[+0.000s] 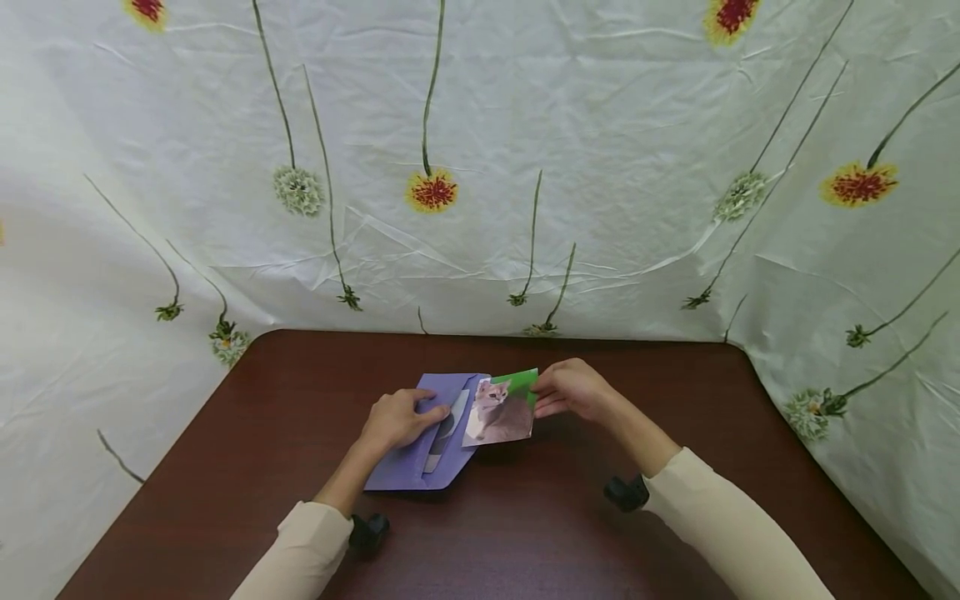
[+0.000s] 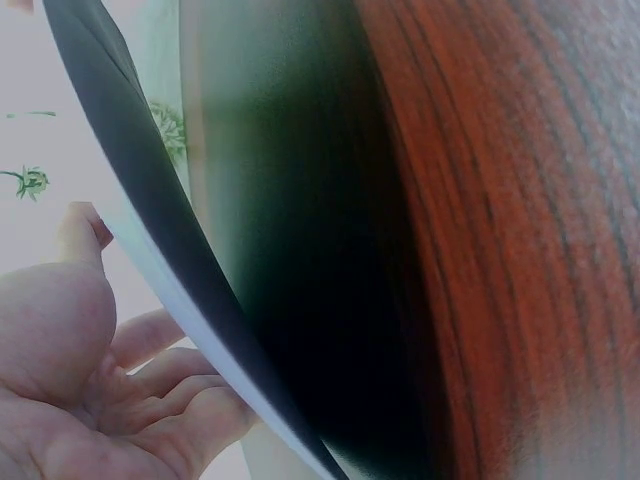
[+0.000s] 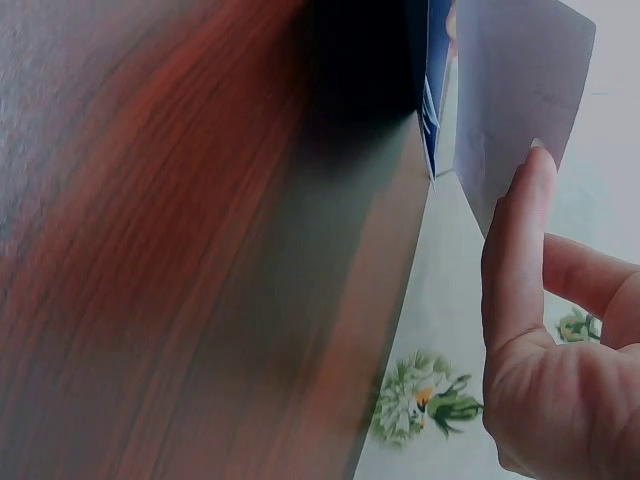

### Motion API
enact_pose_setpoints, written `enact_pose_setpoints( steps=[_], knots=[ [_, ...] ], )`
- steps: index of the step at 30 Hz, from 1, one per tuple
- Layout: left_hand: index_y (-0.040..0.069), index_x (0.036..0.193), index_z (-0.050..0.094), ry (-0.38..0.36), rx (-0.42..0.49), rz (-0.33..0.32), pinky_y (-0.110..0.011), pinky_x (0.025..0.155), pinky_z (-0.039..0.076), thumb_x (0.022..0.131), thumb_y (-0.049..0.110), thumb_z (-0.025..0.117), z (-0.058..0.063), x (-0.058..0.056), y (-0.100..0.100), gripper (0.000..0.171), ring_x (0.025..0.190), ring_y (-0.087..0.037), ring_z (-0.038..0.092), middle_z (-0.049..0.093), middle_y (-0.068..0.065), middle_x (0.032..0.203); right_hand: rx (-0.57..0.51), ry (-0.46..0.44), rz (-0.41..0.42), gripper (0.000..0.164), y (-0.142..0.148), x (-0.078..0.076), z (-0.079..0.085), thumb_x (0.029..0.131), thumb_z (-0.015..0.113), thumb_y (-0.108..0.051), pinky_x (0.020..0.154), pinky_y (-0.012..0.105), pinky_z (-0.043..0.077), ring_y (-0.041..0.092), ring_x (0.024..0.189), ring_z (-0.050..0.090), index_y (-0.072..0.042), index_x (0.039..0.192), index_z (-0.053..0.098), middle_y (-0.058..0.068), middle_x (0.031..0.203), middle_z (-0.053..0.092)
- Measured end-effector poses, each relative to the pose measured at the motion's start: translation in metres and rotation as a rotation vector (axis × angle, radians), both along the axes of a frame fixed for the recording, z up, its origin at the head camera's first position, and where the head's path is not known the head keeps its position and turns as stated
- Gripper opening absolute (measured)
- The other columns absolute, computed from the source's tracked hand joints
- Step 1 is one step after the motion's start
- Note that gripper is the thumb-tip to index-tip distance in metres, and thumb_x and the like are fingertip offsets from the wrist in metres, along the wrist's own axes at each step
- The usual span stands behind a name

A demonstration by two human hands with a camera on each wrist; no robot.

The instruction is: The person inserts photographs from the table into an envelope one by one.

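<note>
A purple envelope (image 1: pixel 397 467) lies over the table at the centre of the head view, its flap side up. My left hand (image 1: pixel 392 423) grips it from the left, thumb across the slot. Inside the slot shows a pale paper with a dark rounded patch (image 1: pixel 448 425). To the right, my right hand (image 1: pixel 573 390) pinches a cat photo (image 1: pixel 498 417) with a green background by its right edge. The photo's left edge overlaps the envelope's right flap. In the right wrist view, the photo's plain back (image 3: pixel 515 100) faces the camera, with a straight finger (image 3: pixel 520 250) along it.
The dark reddish-brown table (image 1: pixel 525 533) spreads around both hands. A white cloth (image 1: pixel 622 150) printed with flowers hangs behind it and along the sides. Black wrist cameras (image 1: pixel 367 532) sit at both cuffs.
</note>
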State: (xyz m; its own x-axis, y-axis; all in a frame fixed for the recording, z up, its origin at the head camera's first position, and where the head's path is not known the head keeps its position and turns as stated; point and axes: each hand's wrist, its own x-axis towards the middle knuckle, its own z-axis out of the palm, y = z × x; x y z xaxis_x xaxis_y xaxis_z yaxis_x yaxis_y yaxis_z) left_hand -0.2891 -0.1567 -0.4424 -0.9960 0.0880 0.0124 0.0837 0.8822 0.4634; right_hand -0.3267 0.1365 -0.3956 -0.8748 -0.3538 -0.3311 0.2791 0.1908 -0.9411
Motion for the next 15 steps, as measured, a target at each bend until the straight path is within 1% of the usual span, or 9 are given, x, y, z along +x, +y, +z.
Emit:
enact_pose_setpoints(
  steps=[8,15],
  knots=[
    [0.010,0.130,0.070,0.014,-0.003,0.000,-0.058,0.097,0.049,0.093,0.046,0.067,-0.003,-0.002,-0.001,0.051,0.121,-0.045,0.062,0.069,-0.020,0.129,0.016,-0.010,0.019,0.015,-0.010,0.004,-0.004,0.094,0.058,0.001,0.069,0.034,0.062,0.016,0.061,0.069,0.012,0.104,0.062,0.010,0.073,0.065],
    [0.010,0.132,0.069,0.005,0.005,0.011,-0.059,0.100,0.048,0.094,0.047,0.066,-0.005,-0.002,-0.001,0.053,0.125,-0.045,0.060,0.067,-0.019,0.132,0.011,-0.017,0.030,0.012,-0.021,0.009,-0.008,0.093,0.060,0.001,0.065,0.032,0.062,0.016,0.059,0.069,0.011,0.100,0.062,0.011,0.072,0.064]
  ],
)
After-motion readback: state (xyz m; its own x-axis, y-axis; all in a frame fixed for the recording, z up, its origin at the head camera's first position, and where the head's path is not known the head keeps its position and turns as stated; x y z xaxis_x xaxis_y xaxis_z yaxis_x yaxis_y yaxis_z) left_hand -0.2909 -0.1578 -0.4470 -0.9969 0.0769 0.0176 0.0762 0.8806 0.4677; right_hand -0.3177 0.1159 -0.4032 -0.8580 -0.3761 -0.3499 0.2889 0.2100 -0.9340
